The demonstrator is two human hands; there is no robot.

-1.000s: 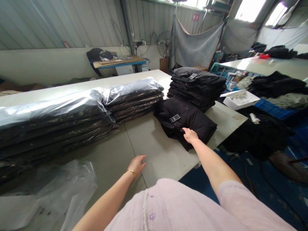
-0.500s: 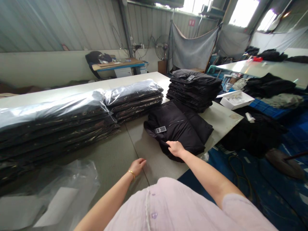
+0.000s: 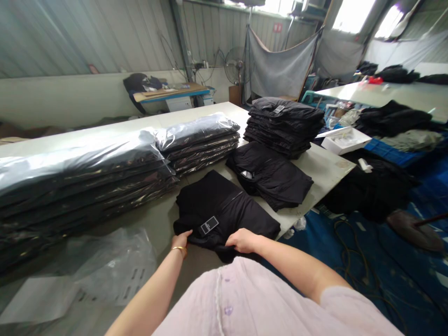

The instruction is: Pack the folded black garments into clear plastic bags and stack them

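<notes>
A folded black jacket [image 3: 227,210] with a dark hang tag [image 3: 209,226] lies on the table near my body. My left hand [image 3: 181,240], with a gold bangle at the wrist, grips its near left edge. Closed on its near edge, further right, is my right hand [image 3: 242,241]. Behind it and to the right, another folded black garment [image 3: 271,172] lies flat, a small tag showing at its left side. Fingertips of both hands are partly hidden in the fabric.
Plastic-wrapped stacks [image 3: 84,163] fill the left of the table [image 3: 336,163], with a shorter wrapped stack [image 3: 201,140] beside them. A tall black pile [image 3: 285,126] stands behind. Clear plastic bags [image 3: 115,266] lie at the near left. A white box [image 3: 345,140] is at the right.
The tagged jacket has come left and toward me in my right hand, uncovering another garment beneath. My left hand has moved left and taken hold of its edge.
</notes>
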